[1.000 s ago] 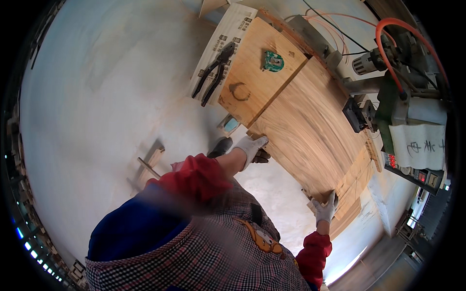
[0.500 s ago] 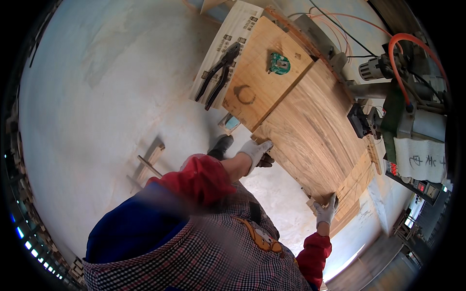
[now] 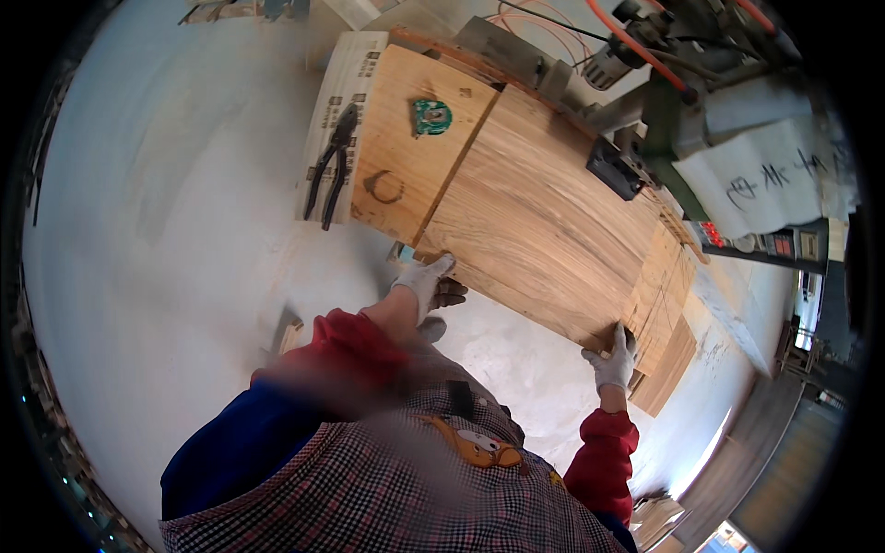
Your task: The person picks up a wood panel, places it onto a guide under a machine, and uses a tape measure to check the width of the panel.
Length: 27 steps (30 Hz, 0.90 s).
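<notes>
A wide brown wooden panel (image 3: 544, 203) with streaked grain lies flat on the work surface. My left hand (image 3: 427, 279), in a whitish glove with dark fingertips, grips its near edge by the left corner. The thumb is on top and the fingers are curled below the edge. At the near right corner my right hand (image 3: 612, 359), gloved alike, holds the panel with fingers and thumb around the edge. The panel's left side meets a lighter plywood board (image 3: 406, 157), which carries a green tape measure (image 3: 431, 118).
Black-handled pliers (image 3: 334, 170) rest on a pale printed strip (image 3: 323, 120) at far left. A machine head with a black block (image 3: 616, 169) overhangs the panel's far right. A red hose (image 3: 636, 46) loops above it. Light wooden pieces (image 3: 668, 359) lie at right.
My view has turned, so the bench and machine appear farther left. Both hands keep their grip on the panel's near corners. The panel still abuts the plywood board.
</notes>
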Each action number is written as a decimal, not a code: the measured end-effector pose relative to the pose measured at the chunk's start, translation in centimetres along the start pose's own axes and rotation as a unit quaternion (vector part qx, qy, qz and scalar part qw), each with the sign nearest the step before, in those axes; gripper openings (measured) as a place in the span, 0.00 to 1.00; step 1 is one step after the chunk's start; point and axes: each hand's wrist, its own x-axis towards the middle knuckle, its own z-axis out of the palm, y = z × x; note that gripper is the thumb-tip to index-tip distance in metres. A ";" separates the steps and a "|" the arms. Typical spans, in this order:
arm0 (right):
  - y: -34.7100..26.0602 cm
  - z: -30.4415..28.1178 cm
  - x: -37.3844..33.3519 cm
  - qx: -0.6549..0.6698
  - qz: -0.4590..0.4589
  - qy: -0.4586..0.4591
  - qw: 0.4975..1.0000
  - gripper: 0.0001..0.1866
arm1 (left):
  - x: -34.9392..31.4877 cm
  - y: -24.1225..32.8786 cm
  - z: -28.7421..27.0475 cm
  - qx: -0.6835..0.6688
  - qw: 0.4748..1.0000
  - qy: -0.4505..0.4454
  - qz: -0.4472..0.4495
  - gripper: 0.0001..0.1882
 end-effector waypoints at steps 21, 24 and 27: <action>1.0 -1.3 -0.6 0.028 0.062 -0.018 0.998 0.48 | 0.5 0.2 0.2 0.144 0.988 0.017 -0.048 0.33; 0.7 -1.7 -0.6 0.012 0.063 -0.023 0.998 0.47 | 0.7 0.3 -0.1 0.145 0.987 0.031 -0.066 0.33; 0.3 -2.0 -0.4 -0.002 0.065 -0.025 0.998 0.47 | 1.5 0.2 -1.4 0.137 0.988 0.007 -0.072 0.31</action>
